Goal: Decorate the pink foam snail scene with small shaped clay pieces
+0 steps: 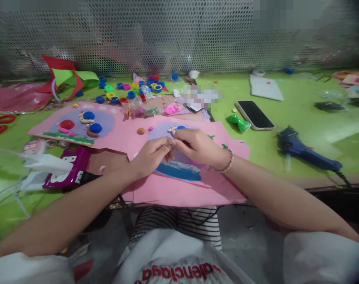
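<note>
Red scissors (pixel 2 125) are lying at your far left, on the green table (pixel 297 112). Next, a purple power strip (pixel 81 158) is sitting in front of the left card (pixel 120 135), where clay snails (pixel 94 129) are showing red and blue shells. Behind, many small coloured caps (pixel 131 94) are lying scattered. Then a brown clay piece (pixel 140 131) is resting at the left side of the right card (pixel 167 193), which is lying directly under your hands. Your left hand (pixel 151 156) and right hand (pixel 197 145) are meeting at the fingertips above this card; whether they are pinching something, one cannot tell. Just beyond the fingers, a blue clay shell (pixel 181 127) is showing partly. Your right wrist is wearing a bracelet (pixel 232 159). Farther right, a green packet (pixel 240 123) is lying just beside a phone (pixel 254 114), and last a blue glue gun (pixel 309 152) is resting on its side.
</note>
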The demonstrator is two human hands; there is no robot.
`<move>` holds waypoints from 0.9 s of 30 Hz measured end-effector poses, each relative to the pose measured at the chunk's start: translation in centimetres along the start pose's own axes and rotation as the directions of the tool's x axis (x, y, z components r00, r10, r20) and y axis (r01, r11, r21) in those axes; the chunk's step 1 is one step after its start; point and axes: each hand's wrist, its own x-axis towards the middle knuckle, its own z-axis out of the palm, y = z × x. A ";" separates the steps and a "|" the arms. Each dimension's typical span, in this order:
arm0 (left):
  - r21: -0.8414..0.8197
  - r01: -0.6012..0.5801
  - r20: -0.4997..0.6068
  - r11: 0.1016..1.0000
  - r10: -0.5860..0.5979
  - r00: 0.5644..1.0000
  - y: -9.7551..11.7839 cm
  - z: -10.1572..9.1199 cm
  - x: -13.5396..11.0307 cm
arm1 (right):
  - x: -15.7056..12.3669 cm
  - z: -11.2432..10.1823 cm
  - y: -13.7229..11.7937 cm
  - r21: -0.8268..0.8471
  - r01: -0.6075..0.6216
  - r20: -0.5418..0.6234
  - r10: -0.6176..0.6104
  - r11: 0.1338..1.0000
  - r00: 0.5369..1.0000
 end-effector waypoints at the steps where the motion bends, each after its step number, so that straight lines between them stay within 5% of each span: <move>1: -0.024 0.014 0.004 1.000 -0.014 1.000 0.0 0.0 0.0 | 0.0 0.0 0.0 -0.007 -0.006 0.003 0.006 1.000 1.000; 7: -0.150 0.048 0.044 0.988 -0.041 0.998 -0.4 0.1 0.0 | 0.0 0.1 -0.1 -0.064 -0.048 0.014 0.049 0.997 0.999; 17: 0.183 -0.047 -0.017 0.982 0.051 0.999 -0.3 -0.5 0.1 | 0.0 -0.6 0.0 0.144 0.021 0.031 -0.025 0.989 0.999; 27: 0.474 -0.130 -0.049 0.871 0.173 0.984 0.2 -0.2 -0.3 | 0.1 -0.5 -0.4 0.216 -0.075 0.141 0.045 0.973 0.989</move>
